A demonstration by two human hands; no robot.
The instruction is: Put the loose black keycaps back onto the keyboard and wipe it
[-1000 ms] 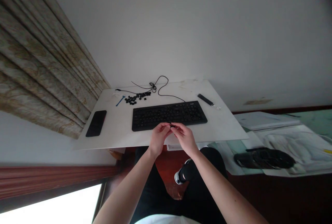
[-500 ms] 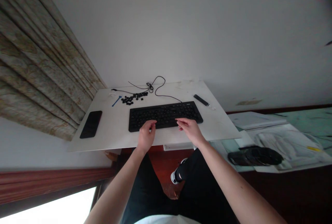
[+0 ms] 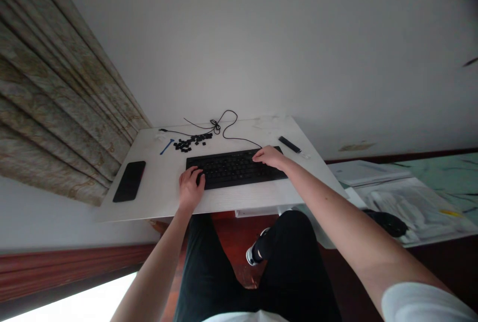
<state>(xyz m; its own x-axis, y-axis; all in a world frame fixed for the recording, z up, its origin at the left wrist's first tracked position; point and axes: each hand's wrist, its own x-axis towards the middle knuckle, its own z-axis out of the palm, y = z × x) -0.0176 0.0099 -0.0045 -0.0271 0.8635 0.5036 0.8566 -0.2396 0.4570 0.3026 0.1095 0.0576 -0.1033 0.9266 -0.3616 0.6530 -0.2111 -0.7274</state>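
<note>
A black keyboard [image 3: 233, 170] lies on the white table in front of me. My left hand [image 3: 191, 186] rests on its left end, fingers apart and bent over the keys, with the palm by the front corner. Over the upper right part of the keyboard is my right hand [image 3: 269, 157]. Its thumb and fingers are pinched together close to the keys, and whatever may be between them is too small to make out. Loose black keycaps [image 3: 190, 142] lie in a pile behind the keyboard, beside a thin blue tool [image 3: 167, 147].
A black phone [image 3: 129, 181] lies at the table's left. The cable [image 3: 229, 137] loops behind the keyboard. A dark slim object [image 3: 289, 144] lies at the back right of the white table [image 3: 239, 196]. Right of the table is a plastic bin [image 3: 421, 207]; a patterned curtain [image 3: 67, 93] hangs left.
My left hand has moved left from the keyboard's front middle onto its left end, and its fingers have spread. My right hand has moved back and up over the keyboard's right part.
</note>
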